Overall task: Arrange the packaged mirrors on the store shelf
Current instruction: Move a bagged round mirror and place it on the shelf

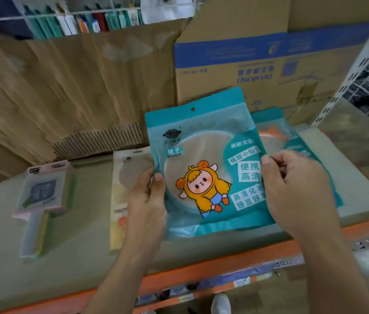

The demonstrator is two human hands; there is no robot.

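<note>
Closest in, both hands come up from 6 o'clock and hold one teal mirror pack (201,159) tilted above the shelf (77,234). The left hand (147,200) grips the pack's edge at about 8 o'clock, thumb on the front. The right hand (296,191) pinches the edge at 3 o'clock with curled fingers. The pack sits between the two hands, its hang hole at 12 o'clock and its lower edge above the shelf near the orange front rail (201,275).

The risk, as I judge it, is that the film looks slick and the grips are only on the margins. A loosened pinch could let the pack slide off over the rail, and the mirror inside might crack. Set down carelessly, it could also land crooked over the second teal pack (292,137) lying just behind at 2 o'clock. It could also nudge the cream pack (120,200) beside the left hand out of line.

Further out at 9 o'clock, a pink-handled mirror pack (41,193) lies flat, well apart. Beyond, at 12 o'clock, stands a cardboard box (269,64).
</note>
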